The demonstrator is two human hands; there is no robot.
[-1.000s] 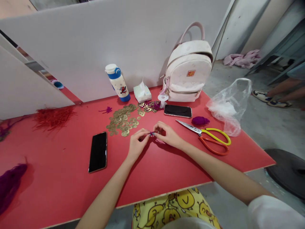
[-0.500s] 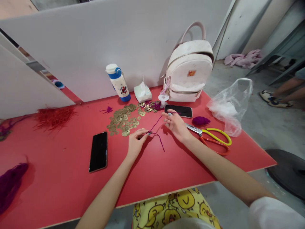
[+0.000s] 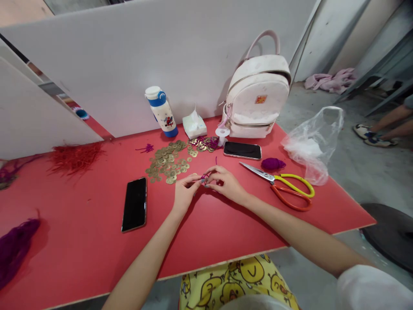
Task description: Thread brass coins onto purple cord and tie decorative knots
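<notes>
Over the middle of the red table (image 3: 226, 232), my left hand (image 3: 185, 191) pinches a purple yarn strand (image 3: 204, 177) between thumb and forefinger. Close against it, my right hand (image 3: 226, 185) has its fingers closed on the same yarn, and the fingertips of both hands nearly meet. A short end of the yarn sticks up above the right fingers; most of the rest is hidden by the hands. Beyond my left hand lies a spread of brass-coloured holed coins (image 3: 167, 161). Scissors (image 3: 274, 178) with yellow and red handles rest right of my right hand, blades partly apart.
A phone (image 3: 134, 204) lies at left, another phone (image 3: 242, 150) behind my right hand. Purple yarn (image 3: 272, 163) sits near a plastic bag (image 3: 312, 146). At the back stand a bottle (image 3: 163, 112), tissues (image 3: 194, 125), a spool (image 3: 222, 134) and a white backpack (image 3: 256, 94). Red strands (image 3: 75, 158) lie left.
My right hand has moved left and down from beside the phone to my left fingertips. The strand stretched between the hands has gone slack and is now mostly hidden. My left hand stays in place.
</notes>
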